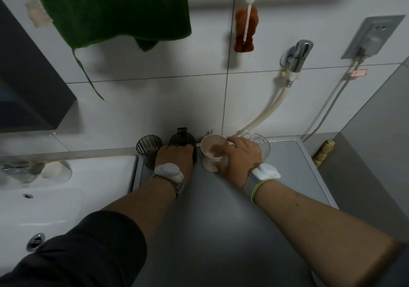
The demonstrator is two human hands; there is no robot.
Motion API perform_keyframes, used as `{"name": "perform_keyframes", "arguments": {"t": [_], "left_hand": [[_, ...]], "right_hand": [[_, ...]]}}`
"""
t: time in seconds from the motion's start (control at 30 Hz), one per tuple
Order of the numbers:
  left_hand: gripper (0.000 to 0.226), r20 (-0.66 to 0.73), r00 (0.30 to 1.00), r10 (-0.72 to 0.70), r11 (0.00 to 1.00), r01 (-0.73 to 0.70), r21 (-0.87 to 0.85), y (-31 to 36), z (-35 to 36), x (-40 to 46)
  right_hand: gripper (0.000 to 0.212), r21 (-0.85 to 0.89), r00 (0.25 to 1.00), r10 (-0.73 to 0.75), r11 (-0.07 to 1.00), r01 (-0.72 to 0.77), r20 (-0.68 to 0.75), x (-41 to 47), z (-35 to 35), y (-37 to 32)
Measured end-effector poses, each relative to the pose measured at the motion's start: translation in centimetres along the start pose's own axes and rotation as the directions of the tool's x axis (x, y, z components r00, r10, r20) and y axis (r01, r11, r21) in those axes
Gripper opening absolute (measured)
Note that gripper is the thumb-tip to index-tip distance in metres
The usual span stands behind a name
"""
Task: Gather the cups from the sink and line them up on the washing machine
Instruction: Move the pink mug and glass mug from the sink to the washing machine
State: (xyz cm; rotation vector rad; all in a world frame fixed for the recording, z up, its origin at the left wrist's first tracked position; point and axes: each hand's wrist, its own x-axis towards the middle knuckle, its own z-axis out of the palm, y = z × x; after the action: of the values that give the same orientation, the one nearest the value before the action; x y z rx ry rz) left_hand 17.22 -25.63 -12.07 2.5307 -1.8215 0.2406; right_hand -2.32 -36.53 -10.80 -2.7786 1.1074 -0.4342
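Observation:
Several cups stand in a row along the back of the grey washing machine top. From left: a dark ribbed cup, a dark cup with a handle, a pink cup and a clear glass cup. My left hand is wrapped around the dark handled cup. My right hand grips the pink cup, thumb on its near side and fingers over the rim. The clear cup is partly hidden behind my right hand. The white sink lies at the left with no cups showing in it.
A green towel hangs on the tiled wall above the cups. A brush hangs beside it. A wall tap with a hose and a socket are at the right. A dark cabinet juts out above the sink.

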Motion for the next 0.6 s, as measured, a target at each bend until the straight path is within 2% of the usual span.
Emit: {"name": "perform_keyframes", "arguments": {"t": [0.1, 0.2, 0.4, 0.6], "left_hand": [[0.015, -0.037, 0.999, 0.018, 0.999, -0.017, 0.043, -0.1, -0.2, -0.4], [0.019, -0.012, 1.000, 0.007, 0.999, -0.007, 0.051, 0.0, -0.3, -0.5], [0.019, 0.046, 0.999, -0.013, 0.998, 0.010, 0.063, 0.2, -0.9, 0.0], [0.023, 0.048, 0.998, -0.033, 0.998, 0.031, 0.047, 0.1, -1.1, -0.2]], "right_hand": [[0.042, -0.026, 0.999, 0.004, 1.000, -0.003, 0.043, 0.5, 0.4, -0.1], [0.036, -0.011, 0.998, -0.004, 1.000, 0.005, 0.068, 0.8, 0.6, 0.2], [0.038, -0.025, 0.996, -0.018, 0.999, 0.020, 0.091, 1.5, 0.4, 0.5], [0.041, -0.027, 0.994, -0.022, 0.999, 0.024, 0.103, 1.9, 0.2, 0.3]]}}
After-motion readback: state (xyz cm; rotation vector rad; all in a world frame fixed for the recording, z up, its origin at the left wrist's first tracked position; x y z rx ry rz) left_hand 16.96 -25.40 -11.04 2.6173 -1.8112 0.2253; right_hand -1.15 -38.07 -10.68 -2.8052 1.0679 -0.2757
